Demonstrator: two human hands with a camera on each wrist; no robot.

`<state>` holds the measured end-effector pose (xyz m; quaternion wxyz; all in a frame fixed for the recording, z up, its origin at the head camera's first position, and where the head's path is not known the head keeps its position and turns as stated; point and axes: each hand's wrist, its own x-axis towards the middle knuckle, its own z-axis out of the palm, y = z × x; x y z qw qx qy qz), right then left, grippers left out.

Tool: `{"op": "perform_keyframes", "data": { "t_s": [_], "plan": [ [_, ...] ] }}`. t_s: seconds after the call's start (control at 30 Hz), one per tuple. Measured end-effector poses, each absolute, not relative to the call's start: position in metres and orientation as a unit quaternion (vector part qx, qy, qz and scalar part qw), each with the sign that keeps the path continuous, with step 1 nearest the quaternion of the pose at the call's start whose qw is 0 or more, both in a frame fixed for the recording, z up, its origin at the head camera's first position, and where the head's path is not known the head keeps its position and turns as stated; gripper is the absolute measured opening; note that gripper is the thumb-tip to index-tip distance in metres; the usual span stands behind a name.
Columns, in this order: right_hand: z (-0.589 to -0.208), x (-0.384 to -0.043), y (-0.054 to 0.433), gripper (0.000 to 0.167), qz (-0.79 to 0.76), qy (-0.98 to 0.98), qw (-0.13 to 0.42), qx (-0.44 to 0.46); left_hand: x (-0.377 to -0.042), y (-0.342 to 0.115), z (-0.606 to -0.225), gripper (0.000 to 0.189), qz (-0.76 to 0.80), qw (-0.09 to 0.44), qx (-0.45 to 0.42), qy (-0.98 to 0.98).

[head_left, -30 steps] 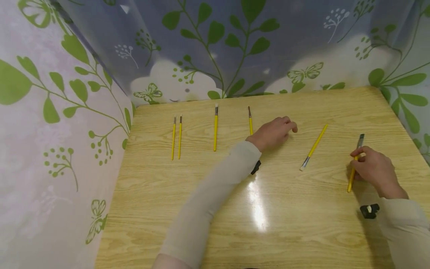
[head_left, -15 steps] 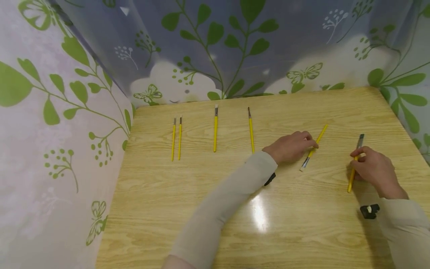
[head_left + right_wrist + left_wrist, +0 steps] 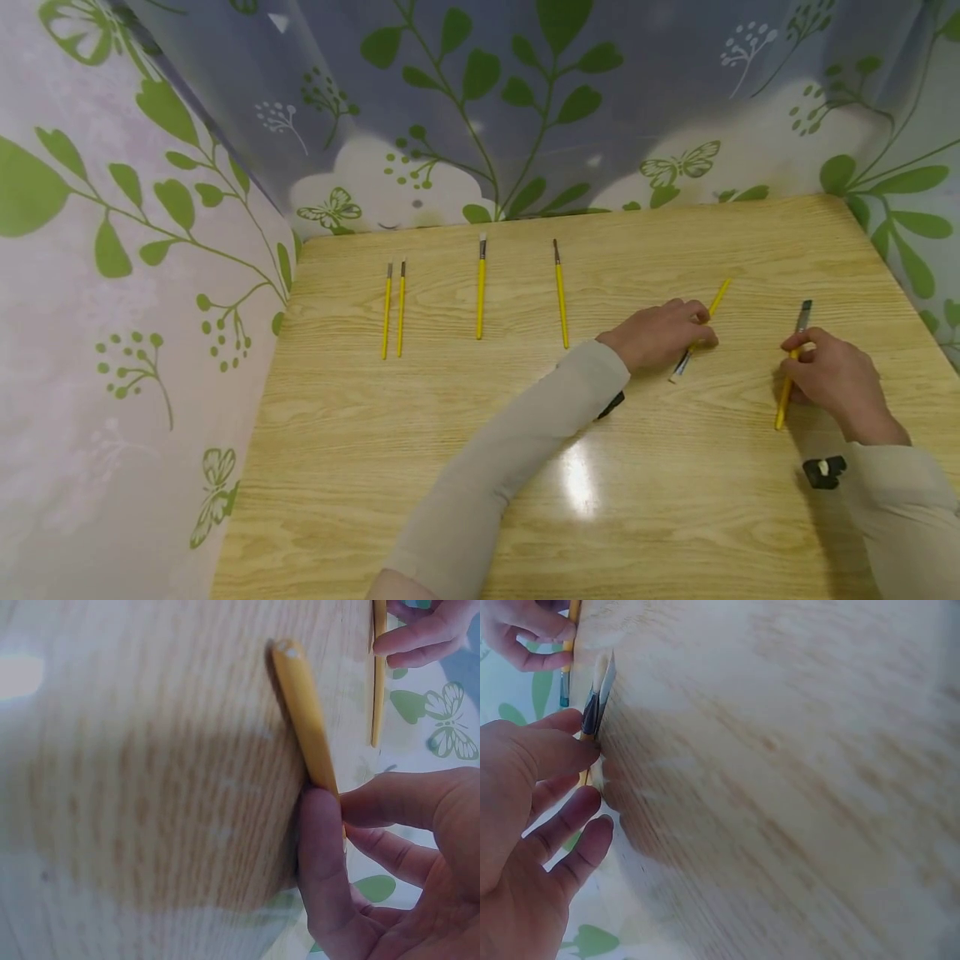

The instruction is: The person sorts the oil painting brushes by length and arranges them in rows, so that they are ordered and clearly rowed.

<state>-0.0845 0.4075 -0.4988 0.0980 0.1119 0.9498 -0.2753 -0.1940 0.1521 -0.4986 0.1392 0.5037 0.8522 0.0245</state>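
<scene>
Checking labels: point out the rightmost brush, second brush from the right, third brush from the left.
Rightmost brush (image 3: pixel 307 720): right wrist view, on the yellow handle.
Second brush from the right (image 3: pixel 720 297): head view, on the handle's far stretch.
Third brush from the left (image 3: pixel 481 297): head view, middle of the handle.

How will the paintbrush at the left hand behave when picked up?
The paintbrush should stay stiff, judging by its straight handle. It is probably light, being so slim. If pushed, it may roll on the tabletop, as its handle looks rounded.
</scene>
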Motion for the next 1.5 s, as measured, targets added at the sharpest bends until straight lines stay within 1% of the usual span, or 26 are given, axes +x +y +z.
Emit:
{"op": "perform_keyframes", "data": {
  "t_s": [0.2, 0.47, 0.7, 0.77, 1.0, 1.13, 1.23, 1.4, 1.5],
  "plan": [
    [-0.5, -0.084, 0.408, 0.035, -0.283, 0.947, 0.098, 0.116, -0.194, 0.152, -0.5, 0.036, 0.04, 0.125, 0.507, 0.852],
    [-0.5, -0.083, 0.408, 0.035, -0.285, 0.947, 0.099, 0.113, -0.195, 0.153, -0.504, 0.028, 0.023, 0.076, 0.513, 0.855],
    [-0.501, -0.084, 0.409, 0.035, -0.273, 0.952, 0.095, 0.104, -0.192, 0.154, -0.505, 0.024, -0.031, 0.036, 0.499, 0.865],
    [-0.501, -0.085, 0.409, 0.034, -0.27, 0.953, 0.093, 0.101, -0.191, 0.153, -0.504, 0.024, -0.04, 0.035, 0.496, 0.867],
    [-0.5, -0.085, 0.408, 0.034, -0.272, 0.952, 0.093, 0.102, -0.186, 0.154, -0.498, 0.028, -0.051, 0.069, 0.488, 0.869],
    [-0.499, -0.084, 0.407, 0.034, -0.273, 0.952, 0.091, 0.104, -0.181, 0.155, -0.493, 0.03, -0.094, 0.064, 0.485, 0.867],
    [-0.498, -0.083, 0.407, 0.035, -0.277, 0.951, 0.091, 0.105, -0.178, 0.155, -0.492, 0.031, -0.111, 0.048, 0.485, 0.866],
    [-0.499, -0.084, 0.408, 0.034, -0.272, 0.952, 0.091, 0.107, -0.178, 0.154, -0.493, 0.03, -0.082, 0.032, 0.478, 0.874],
    [-0.501, -0.084, 0.409, 0.034, -0.267, 0.953, 0.09, 0.108, -0.179, 0.154, -0.492, 0.032, -0.069, 0.041, 0.462, 0.883]
  ]
}}
